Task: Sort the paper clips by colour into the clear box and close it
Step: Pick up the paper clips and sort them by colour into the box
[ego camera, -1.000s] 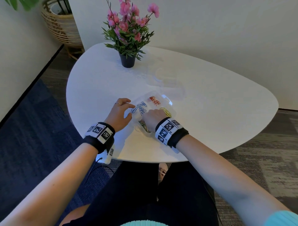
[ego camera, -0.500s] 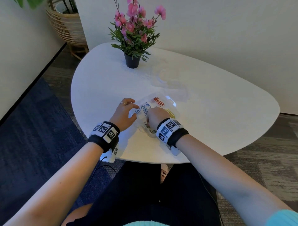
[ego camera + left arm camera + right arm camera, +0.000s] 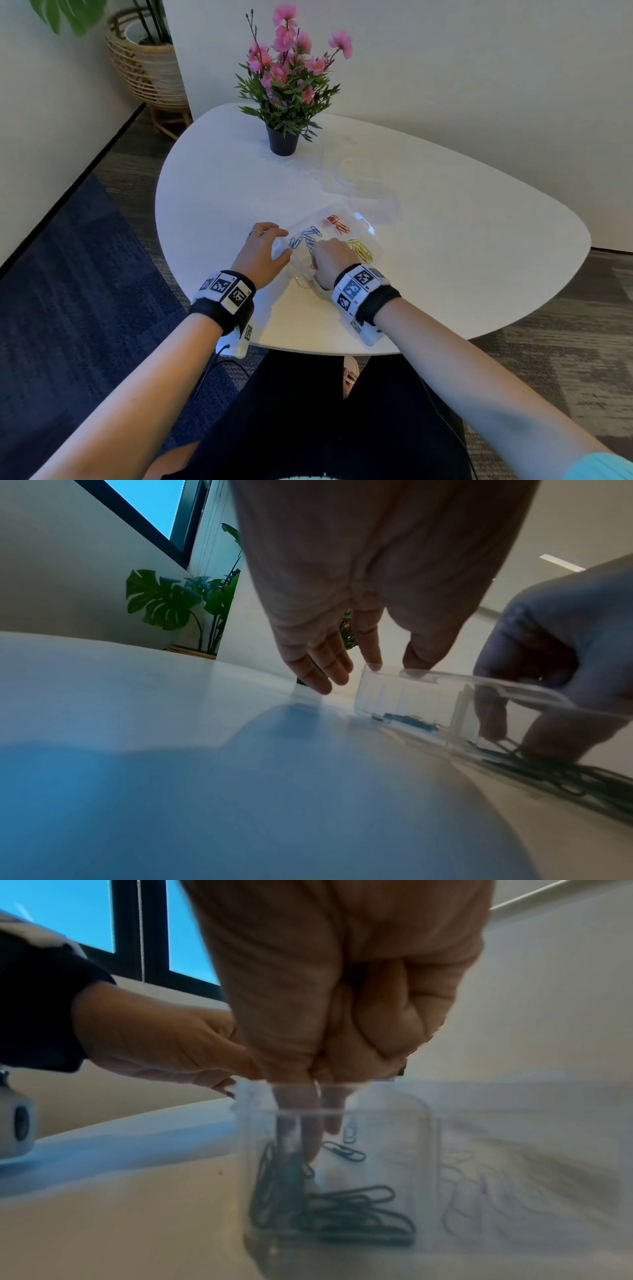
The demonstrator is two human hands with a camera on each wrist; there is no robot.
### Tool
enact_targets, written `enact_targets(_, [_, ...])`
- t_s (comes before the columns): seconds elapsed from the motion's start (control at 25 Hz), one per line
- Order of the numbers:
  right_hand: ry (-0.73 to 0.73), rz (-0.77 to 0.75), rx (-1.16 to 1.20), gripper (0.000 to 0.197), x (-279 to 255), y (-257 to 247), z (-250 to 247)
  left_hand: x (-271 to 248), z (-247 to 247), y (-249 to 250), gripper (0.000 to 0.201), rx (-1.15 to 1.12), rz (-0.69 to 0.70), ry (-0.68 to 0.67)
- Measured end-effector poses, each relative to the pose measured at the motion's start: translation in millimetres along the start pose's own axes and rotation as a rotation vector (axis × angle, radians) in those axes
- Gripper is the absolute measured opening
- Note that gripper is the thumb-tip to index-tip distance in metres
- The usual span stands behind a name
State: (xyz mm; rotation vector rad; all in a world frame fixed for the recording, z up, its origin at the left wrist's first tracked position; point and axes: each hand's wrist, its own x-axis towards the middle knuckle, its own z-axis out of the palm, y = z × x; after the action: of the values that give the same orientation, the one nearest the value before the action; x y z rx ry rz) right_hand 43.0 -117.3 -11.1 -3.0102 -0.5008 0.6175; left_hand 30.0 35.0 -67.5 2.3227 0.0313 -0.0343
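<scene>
The clear box (image 3: pixel 371 230) lies open on the white table (image 3: pixel 445 240), with red clips (image 3: pixel 338 224), blue clips (image 3: pixel 310 236) and yellow clips (image 3: pixel 361 250) in separate compartments. My right hand (image 3: pixel 330 257) dips into the near compartment. In the right wrist view its thumb and forefinger (image 3: pixel 304 1139) come together on a dark green clip atop the green pile (image 3: pixel 342 1213); the other fingers are curled. My left hand (image 3: pixel 265 246) braces the box's left corner, fingertips (image 3: pixel 371 656) resting on the rim (image 3: pixel 428 676).
A clear lid (image 3: pixel 359 181) lies on the table behind the box. A potted pink flower (image 3: pixel 284 102) stands at the back. The table's front edge (image 3: pixel 325 351) is just under my wrists. A wicker planter (image 3: pixel 144 68) sits on the floor, far left.
Both hands have stayed at the box; the right hand has kept its fingers in the near compartment. The head view has shifted slightly.
</scene>
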Motion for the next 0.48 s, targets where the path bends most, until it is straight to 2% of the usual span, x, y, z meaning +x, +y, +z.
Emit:
enact_targets(0.08, [0.107,0.013,0.058,0.017,-1.0,5.0,1.2,0.7,-1.1,-0.6,0.039,0.005,-0.002,0.002])
enact_targets(0.16, [0.139,-0.018,0.061,0.018,-2.2,6.3,-1.1,0.9,-0.8,-1.5,0.039,0.003,-0.01,-0.002])
enact_targets(0.32, [0.061,-0.042,0.064,0.025,-3.6,-0.2,-7.0,2.2,0.4,-1.2,0.036,-0.021,-0.002,-0.003])
enact_targets(0.48, [0.079,-0.016,0.045,0.023,-1.2,-0.1,-4.2,1.9,0.4,-3.1,0.036,-0.029,0.001,0.002])
